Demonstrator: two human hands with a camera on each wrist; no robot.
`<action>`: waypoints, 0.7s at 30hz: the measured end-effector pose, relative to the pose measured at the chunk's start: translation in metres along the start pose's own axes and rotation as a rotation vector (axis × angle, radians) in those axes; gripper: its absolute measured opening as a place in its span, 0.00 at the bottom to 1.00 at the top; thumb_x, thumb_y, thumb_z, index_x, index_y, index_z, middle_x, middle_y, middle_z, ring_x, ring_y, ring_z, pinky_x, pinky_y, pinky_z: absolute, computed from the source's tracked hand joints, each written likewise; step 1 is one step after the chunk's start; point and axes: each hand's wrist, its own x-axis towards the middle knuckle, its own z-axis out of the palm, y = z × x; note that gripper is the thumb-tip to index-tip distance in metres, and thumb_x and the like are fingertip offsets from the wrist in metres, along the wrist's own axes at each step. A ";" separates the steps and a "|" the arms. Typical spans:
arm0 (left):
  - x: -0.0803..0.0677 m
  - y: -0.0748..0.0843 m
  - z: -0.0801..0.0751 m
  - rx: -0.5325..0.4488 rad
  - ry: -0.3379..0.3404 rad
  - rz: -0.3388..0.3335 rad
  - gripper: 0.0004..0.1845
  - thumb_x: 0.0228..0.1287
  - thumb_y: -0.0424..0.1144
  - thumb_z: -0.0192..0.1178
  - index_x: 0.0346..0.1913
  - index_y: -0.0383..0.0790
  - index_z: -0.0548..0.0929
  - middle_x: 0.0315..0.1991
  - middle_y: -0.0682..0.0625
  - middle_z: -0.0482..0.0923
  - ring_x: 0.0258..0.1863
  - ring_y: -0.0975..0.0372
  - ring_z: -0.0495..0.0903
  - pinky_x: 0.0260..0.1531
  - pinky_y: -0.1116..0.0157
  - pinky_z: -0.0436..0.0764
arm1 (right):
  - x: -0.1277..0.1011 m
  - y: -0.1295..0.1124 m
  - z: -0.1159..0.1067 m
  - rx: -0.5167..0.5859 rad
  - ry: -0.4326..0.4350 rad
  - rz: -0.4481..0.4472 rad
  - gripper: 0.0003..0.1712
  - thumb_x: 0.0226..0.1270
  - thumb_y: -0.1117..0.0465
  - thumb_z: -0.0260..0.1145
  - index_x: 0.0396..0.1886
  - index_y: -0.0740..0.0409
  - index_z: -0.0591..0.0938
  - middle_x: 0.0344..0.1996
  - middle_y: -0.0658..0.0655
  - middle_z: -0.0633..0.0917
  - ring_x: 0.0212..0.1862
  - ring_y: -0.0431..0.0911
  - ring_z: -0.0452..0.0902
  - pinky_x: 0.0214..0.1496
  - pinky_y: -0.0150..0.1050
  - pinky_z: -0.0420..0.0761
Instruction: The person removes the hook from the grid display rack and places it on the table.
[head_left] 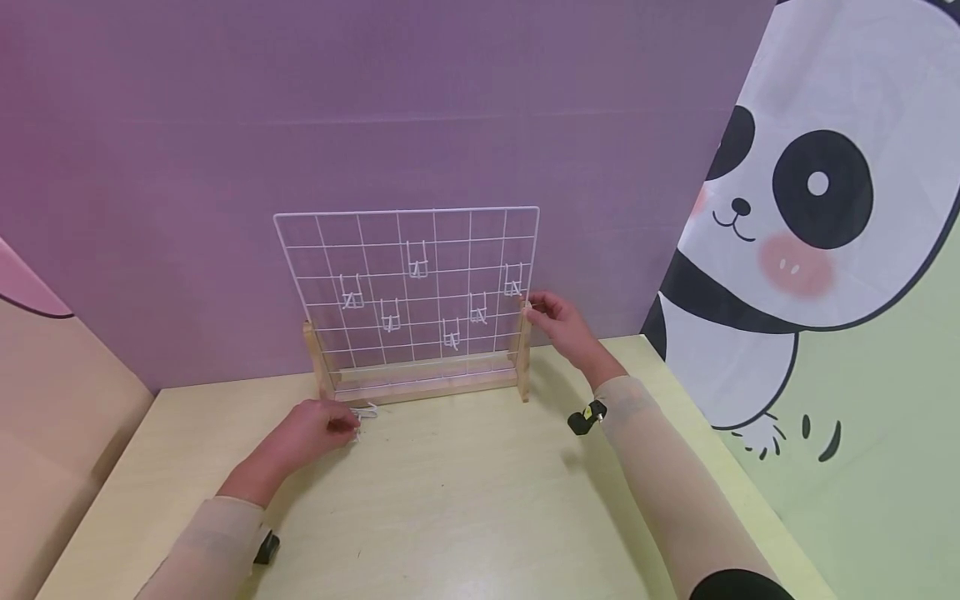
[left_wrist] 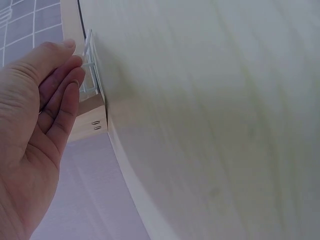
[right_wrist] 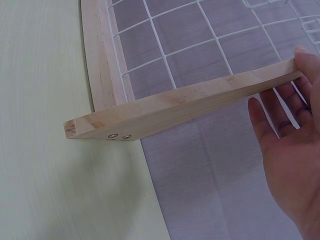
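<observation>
Wire grid [head_left: 408,283]: white, square-mesh pattern. Hooks [head_left: 417,260] on grid: white. Loose hook [head_left: 367,412] on table: white. Stand [head_left: 420,385]: pale natural wood with visible grain; two silver screw heads [right_wrist: 119,136] at the post's foot. Table [head_left: 465,500]: light yellow-cream, faint wood streaks. Wall [head_left: 375,108]: purple, pinker towards the left. Panel [head_left: 825,208] at right: black-and-white panda with a pink cheek, on pale green. Sleeves [head_left: 660,467]: beige. Wrist devices [head_left: 587,417]: black, one with a yellow spot.
</observation>
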 end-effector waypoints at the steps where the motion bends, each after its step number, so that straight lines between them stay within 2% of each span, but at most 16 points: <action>1: 0.000 -0.001 0.000 -0.001 0.001 -0.006 0.07 0.65 0.26 0.77 0.44 0.35 0.94 0.38 0.53 0.90 0.38 0.60 0.88 0.42 0.59 0.91 | 0.000 0.000 0.000 0.001 0.001 0.001 0.19 0.86 0.64 0.64 0.69 0.67 0.80 0.62 0.65 0.84 0.63 0.49 0.78 0.75 0.48 0.76; 7: 0.001 -0.002 0.000 -0.002 0.011 -0.010 0.07 0.66 0.26 0.76 0.44 0.35 0.94 0.38 0.53 0.90 0.37 0.61 0.87 0.41 0.59 0.90 | -0.001 -0.002 0.001 -0.004 0.007 0.008 0.20 0.87 0.64 0.64 0.70 0.68 0.80 0.59 0.60 0.85 0.63 0.49 0.78 0.75 0.49 0.76; 12: 0.001 0.000 -0.002 -0.006 0.018 -0.005 0.06 0.66 0.27 0.76 0.44 0.35 0.93 0.38 0.52 0.89 0.37 0.60 0.86 0.41 0.59 0.90 | -0.001 -0.002 0.001 -0.005 0.011 0.016 0.20 0.87 0.63 0.64 0.70 0.68 0.80 0.59 0.61 0.85 0.62 0.50 0.78 0.76 0.50 0.75; 21: 0.001 0.002 -0.003 -0.004 0.023 -0.055 0.07 0.68 0.27 0.75 0.46 0.35 0.93 0.38 0.53 0.88 0.39 0.60 0.85 0.43 0.56 0.89 | -0.002 -0.004 0.002 -0.015 0.018 0.026 0.20 0.87 0.63 0.64 0.70 0.67 0.80 0.59 0.61 0.84 0.63 0.51 0.78 0.76 0.50 0.76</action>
